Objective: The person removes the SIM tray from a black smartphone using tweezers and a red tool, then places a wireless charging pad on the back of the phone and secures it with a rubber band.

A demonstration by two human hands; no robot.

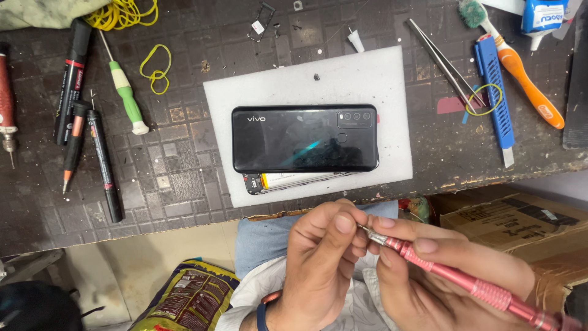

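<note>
Pink screwdriver [465, 282] gripped in right hand [447, 276]; left hand [321, 257] pinches its tip, seating the bit; next, the near black phone [304, 138]

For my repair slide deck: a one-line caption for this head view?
Both hands, left hand and right hand, grip a pink screwdriver below a black phone on white foam.

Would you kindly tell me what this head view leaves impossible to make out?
- Tip of the pink screwdriver: hidden by the left hand fingers.
- Its rear end: cut off by the frame's lower right edge, past the right hand.
- Phone body beneath the black back cover: mostly covered.
</note>
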